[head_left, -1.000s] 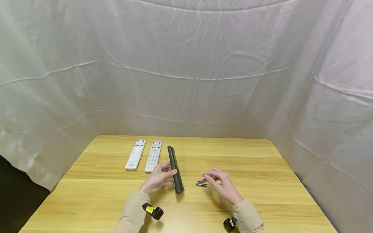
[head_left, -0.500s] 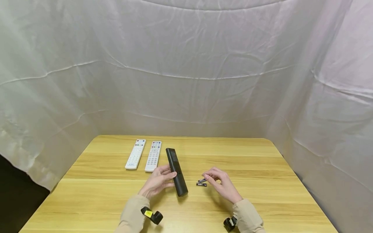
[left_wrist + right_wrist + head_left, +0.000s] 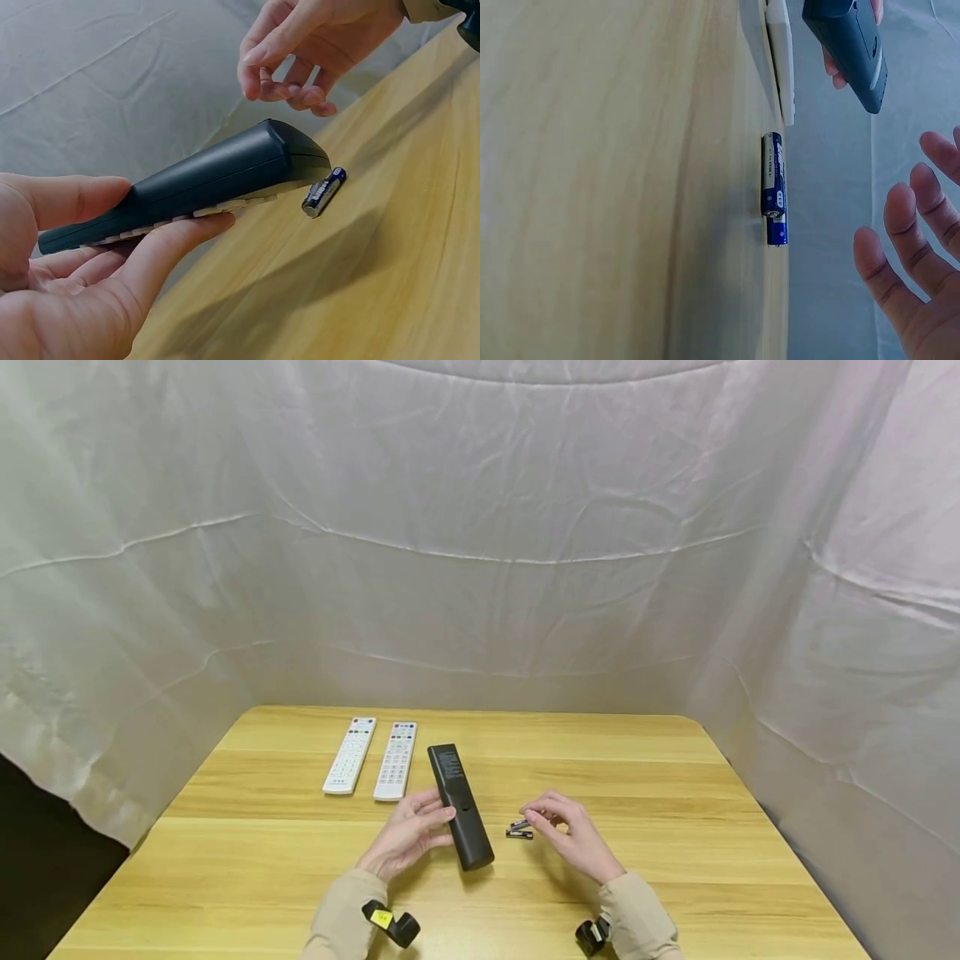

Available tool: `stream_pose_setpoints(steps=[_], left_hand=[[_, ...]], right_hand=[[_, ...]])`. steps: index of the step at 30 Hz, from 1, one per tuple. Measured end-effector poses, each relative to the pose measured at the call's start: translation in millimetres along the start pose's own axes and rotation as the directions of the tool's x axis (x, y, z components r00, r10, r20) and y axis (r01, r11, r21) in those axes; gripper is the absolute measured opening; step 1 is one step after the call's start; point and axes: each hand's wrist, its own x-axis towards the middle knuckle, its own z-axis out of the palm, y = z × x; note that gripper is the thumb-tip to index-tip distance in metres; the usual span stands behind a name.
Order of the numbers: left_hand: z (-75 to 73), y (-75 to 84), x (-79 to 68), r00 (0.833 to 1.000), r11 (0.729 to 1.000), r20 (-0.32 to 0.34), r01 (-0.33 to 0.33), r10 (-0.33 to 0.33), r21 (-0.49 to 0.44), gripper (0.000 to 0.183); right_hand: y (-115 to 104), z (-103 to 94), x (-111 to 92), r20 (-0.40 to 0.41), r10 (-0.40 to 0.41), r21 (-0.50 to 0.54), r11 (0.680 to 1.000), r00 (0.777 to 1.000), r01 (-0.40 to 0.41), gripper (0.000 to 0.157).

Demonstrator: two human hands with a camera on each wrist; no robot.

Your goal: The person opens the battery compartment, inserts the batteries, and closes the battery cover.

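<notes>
My left hand grips a black remote control by its long side, thumb on the back and fingers underneath. The remote is held above the table, its back with a printed label turned up and its buttons facing down. To the right, my right hand hovers by two small batteries with fingers loosely bent and nothing between them. In the right wrist view the dark blue batteries lie close together on the table, apart from the fingertips.
Two white remote controls, one at the left and one nearer the middle, lie buttons up on the wooden table. Pale curtains hang around its back and sides. Each sleeve carries a black wrist camera.
The left hand has rolled the black remote from its narrow edge so that its back shows to the head view; its near end has swung slightly right. The right hand and batteries have stayed put.
</notes>
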Motion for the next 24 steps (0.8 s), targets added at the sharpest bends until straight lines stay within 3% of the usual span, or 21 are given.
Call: stream_pose_setpoints(steps=[11,24], left_hand=[[2.2,-5.0,0.1,1.000,0.999,0.012,-0.015,0.015,-0.030,0.062],[11.9,-11.1,1.5,0.999,1.000,-0.051,-0.017,0.016,-0.014,0.058]], right_hand=[[-5,1.8,1,0.028,-0.019,-0.019,1.000,0.999,0.019,0.013],[-19,10.4,9,0.122,-0.035,-0.117,0.992,0.992,0.050,0.022]])
